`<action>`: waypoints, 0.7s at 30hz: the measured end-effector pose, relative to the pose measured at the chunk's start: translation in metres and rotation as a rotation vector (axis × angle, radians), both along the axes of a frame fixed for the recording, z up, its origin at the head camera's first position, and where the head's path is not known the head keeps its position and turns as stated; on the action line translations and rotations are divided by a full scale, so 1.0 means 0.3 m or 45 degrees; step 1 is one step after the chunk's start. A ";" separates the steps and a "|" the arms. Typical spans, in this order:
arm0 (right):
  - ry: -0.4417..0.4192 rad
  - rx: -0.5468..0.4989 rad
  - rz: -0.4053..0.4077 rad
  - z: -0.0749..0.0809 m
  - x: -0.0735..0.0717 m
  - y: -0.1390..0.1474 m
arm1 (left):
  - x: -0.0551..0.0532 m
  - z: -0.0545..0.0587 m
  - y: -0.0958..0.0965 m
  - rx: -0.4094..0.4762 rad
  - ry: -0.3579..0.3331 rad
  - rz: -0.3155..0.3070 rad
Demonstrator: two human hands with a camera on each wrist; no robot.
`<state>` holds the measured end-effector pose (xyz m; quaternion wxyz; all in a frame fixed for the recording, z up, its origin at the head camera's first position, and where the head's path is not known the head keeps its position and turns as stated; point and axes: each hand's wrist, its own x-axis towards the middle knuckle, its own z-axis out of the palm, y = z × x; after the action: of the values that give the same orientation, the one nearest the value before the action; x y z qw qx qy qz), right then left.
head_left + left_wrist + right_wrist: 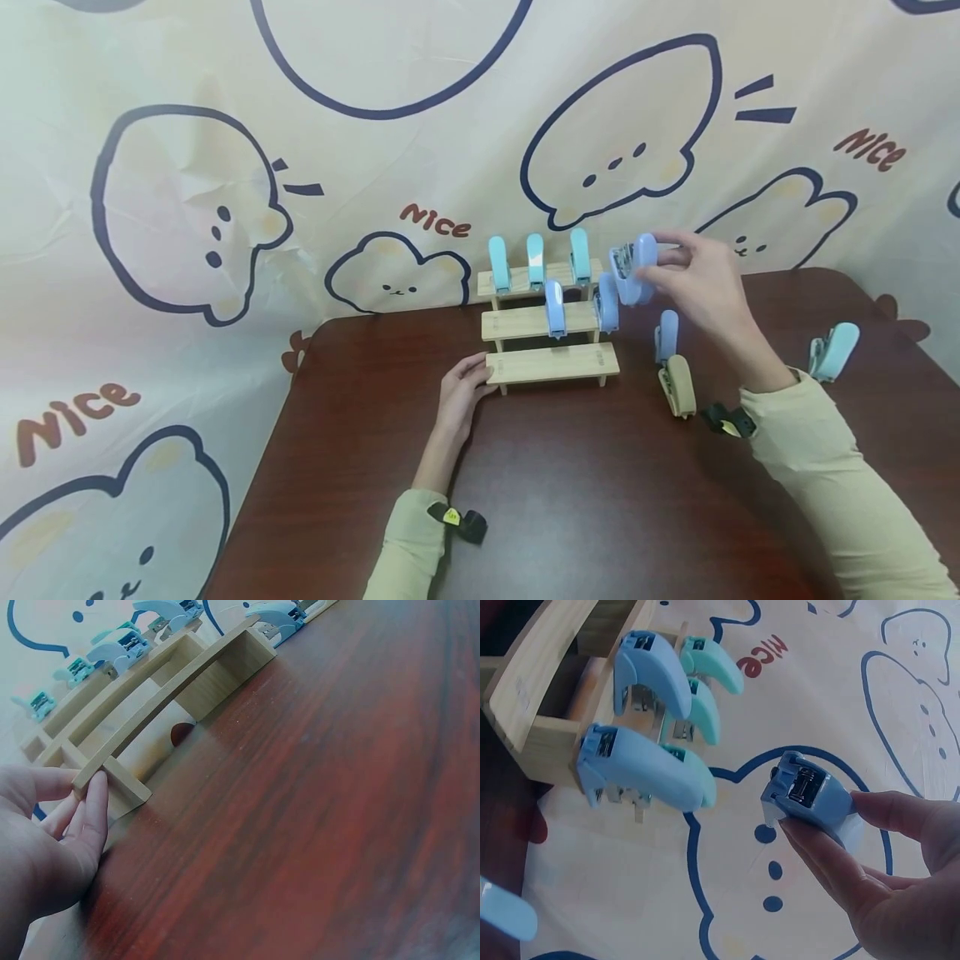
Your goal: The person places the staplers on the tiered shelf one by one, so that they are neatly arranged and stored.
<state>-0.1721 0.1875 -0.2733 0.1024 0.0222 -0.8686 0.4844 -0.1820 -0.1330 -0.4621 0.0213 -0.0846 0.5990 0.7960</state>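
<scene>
My right hand pinches a blue stapler in the air, just right of a three-step wooden rack. In the right wrist view, thumb and fingers grip that stapler from its sides, its spring facing the camera. My left hand pinches the left end of the rack's lowest step; the left wrist view shows thumb and fingers at the board's corner. Three teal staplers stand along the top step. Two blue staplers stand on the middle step, toward its right. The lowest step is bare.
Right of the rack, a blue stapler and an olive stapler lie close together on the dark wooden table. A teal stapler lies farther right, beyond my right forearm. A printed cloth hangs behind the table.
</scene>
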 end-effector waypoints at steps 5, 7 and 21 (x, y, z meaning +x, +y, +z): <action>0.001 -0.003 0.017 0.002 -0.002 -0.029 | -0.003 -0.002 0.000 0.001 0.002 0.000; 0.008 0.005 0.020 0.003 -0.005 -0.042 | -0.003 -0.003 -0.001 0.003 -0.001 0.002; 0.002 -0.027 0.096 -0.022 -0.022 -0.134 | 0.006 0.008 -0.002 0.000 0.020 -0.002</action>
<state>-0.1789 0.1473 -0.2797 0.0852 0.0540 -0.8618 0.4971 -0.1803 -0.1335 -0.4596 0.0170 -0.0779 0.5991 0.7967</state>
